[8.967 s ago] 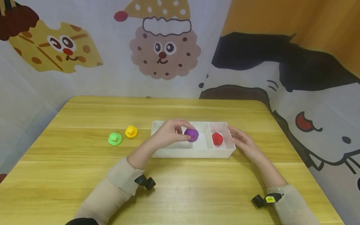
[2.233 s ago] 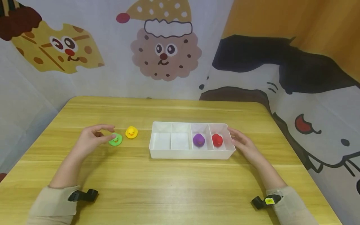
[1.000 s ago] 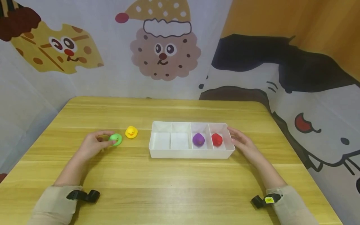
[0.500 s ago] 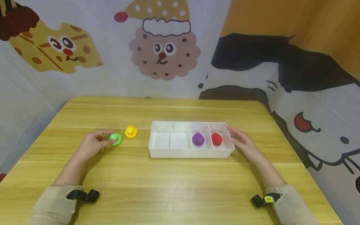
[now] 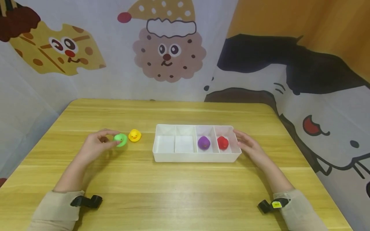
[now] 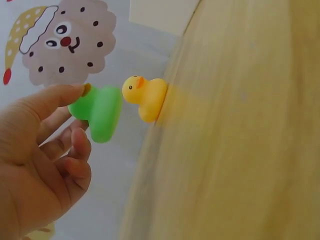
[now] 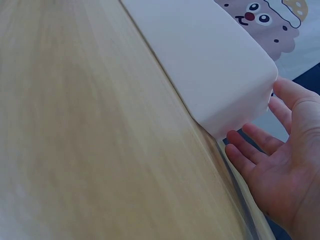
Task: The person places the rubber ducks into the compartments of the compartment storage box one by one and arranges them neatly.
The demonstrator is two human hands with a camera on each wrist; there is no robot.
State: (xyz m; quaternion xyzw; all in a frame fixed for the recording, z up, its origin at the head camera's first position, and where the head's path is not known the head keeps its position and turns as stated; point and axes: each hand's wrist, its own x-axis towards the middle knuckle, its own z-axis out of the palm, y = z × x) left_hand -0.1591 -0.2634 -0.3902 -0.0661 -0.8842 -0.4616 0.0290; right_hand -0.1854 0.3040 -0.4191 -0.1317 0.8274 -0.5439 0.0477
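My left hand [image 5: 96, 144] pinches a green rubber duck [image 5: 121, 140] between thumb and fingers. In the left wrist view the green duck [image 6: 103, 114] hangs clear of the tabletop. Just right of it a yellow rubber duck [image 5: 134, 135] sits upright on the table. My right hand [image 5: 248, 145] rests its fingertips against the right end of a white divided box [image 5: 196, 157]. In the right wrist view those fingers [image 7: 252, 145] are extended along the box's end wall. A purple duck [image 5: 204, 143] and a red duck [image 5: 223, 142] occupy the box's two right-hand compartments.
The wooden table [image 5: 179, 192] reaches back to a curtain [image 5: 115, 86] printed with cartoon figures. Inside the box, the two left compartments [image 5: 166, 144] have bare floors. Each wrist wears a small black camera [image 5: 86, 201].
The left hand has taken hold of the green duck and raised it slightly off the table. Earlier, the purple duck went from the left hand into the box. The right hand stays put.
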